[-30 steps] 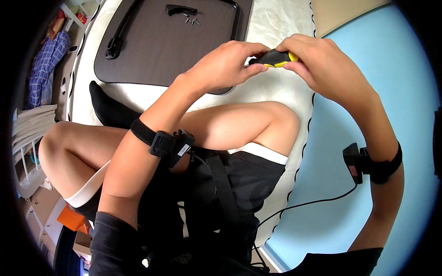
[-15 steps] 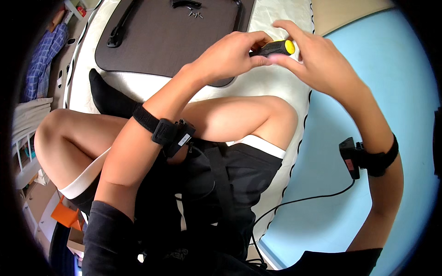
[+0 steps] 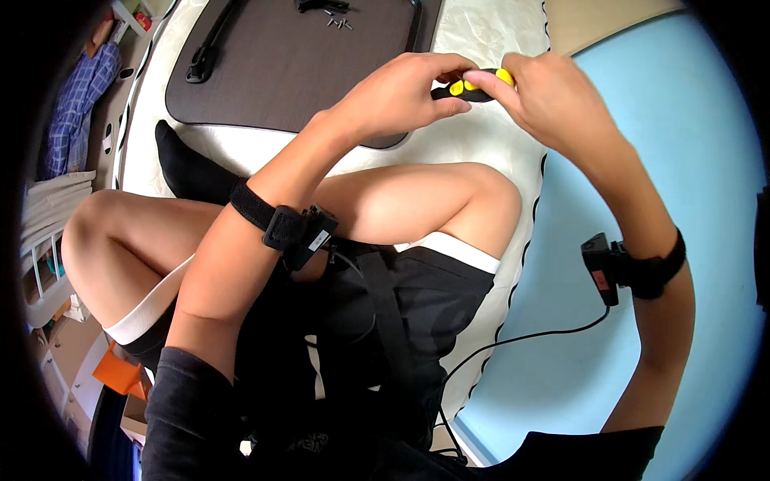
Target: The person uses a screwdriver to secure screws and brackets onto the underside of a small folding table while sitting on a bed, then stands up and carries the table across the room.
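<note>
Both hands meet on a small black tool with yellow ends (image 3: pixel 473 85), held in the air just beyond the raised bare knee (image 3: pixel 481 200); the left hand (image 3: pixel 397 96) has its fingers curled shut around the tool's near end; the right hand (image 3: pixel 553 100) pinches the far yellow end between thumb and fingertips; beyond the tool lies a flat dark brown case with a black handle (image 3: pixel 281 64) on a white quilted mattress (image 3: pixel 481 32); a few small screws (image 3: pixel 338 22) lie on the case's far edge.
</note>
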Motion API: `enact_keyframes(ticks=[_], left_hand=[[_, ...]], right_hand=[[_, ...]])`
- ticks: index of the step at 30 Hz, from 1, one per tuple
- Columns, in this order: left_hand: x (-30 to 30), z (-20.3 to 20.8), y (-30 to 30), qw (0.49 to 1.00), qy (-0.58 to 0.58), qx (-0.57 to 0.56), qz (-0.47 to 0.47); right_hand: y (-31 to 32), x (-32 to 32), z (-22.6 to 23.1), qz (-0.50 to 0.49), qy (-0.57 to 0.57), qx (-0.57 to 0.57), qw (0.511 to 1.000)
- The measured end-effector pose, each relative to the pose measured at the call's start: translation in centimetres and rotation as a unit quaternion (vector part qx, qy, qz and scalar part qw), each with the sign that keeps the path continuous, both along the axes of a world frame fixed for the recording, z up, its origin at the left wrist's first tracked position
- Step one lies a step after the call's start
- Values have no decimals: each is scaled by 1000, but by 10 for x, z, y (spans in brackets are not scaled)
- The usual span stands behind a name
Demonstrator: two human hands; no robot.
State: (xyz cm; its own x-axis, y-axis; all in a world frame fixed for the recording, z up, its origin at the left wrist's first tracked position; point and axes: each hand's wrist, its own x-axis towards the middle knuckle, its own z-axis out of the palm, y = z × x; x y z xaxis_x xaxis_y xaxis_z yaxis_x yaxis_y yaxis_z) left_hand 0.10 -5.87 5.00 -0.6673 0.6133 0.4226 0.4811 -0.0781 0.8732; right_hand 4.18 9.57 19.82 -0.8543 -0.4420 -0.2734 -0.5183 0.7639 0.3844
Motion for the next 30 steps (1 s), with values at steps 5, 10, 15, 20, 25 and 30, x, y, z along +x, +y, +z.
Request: enact_keyframes(ticks=[5, 10, 15, 20, 25, 30], left_hand=[[-2, -3, 0, 1000, -8, 14, -2], [1, -4, 3, 1000, -1, 26, -8], [-1, -9, 3, 1000, 18, 4, 9], [1, -4, 3, 999, 12, -10, -42], [-7, -4, -2, 998, -43, 6, -43], [-4, 0, -2, 999, -10, -35, -22]], right_hand=[[2, 8, -1, -2, 24, -170, 985], [-6, 7, -8, -149, -1, -6, 989], [9, 13, -9, 11, 27, -199, 980], [9, 8, -15, 42, 29, 36, 998], [5, 3, -11, 25, 41, -228, 973], [-5, 1, -12, -66, 15, -26, 997]])
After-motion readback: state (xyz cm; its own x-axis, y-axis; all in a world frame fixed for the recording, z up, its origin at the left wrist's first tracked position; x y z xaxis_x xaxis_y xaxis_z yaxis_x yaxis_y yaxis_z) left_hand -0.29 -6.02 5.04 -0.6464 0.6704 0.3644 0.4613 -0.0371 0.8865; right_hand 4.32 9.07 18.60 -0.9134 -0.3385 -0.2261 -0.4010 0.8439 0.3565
